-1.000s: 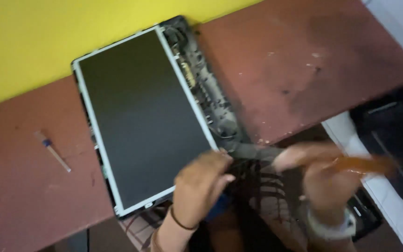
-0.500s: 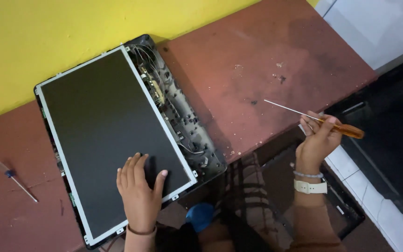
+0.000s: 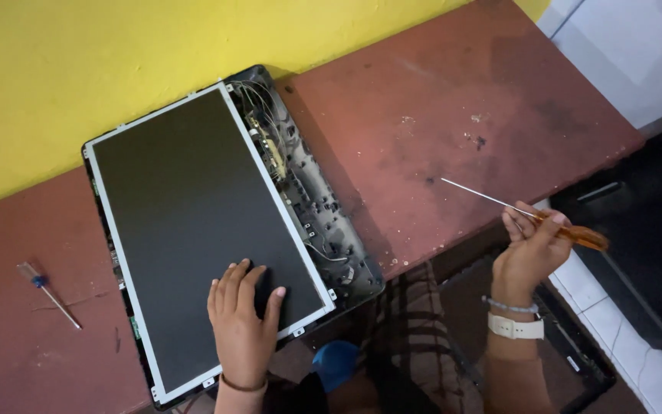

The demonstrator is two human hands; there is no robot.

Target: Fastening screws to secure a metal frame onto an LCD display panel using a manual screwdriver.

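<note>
left hand flat, fingers spread, steadying dark rectangular metal-framed display panel (pinning it) | right hand at 3 o'clock, closed around orange-handled long-shafted screwdriver, tip raised clear

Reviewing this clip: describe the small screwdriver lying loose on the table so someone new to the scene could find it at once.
Start at the dark flat screen panel on the reddish-brown table, under the left hand. Look left of the panel, to the bare tabletop near the left edge: the small screwdriver lies there alone. Unlike the long orange-handled screwdriver in the right hand, its handle is blue and clear.
</note>
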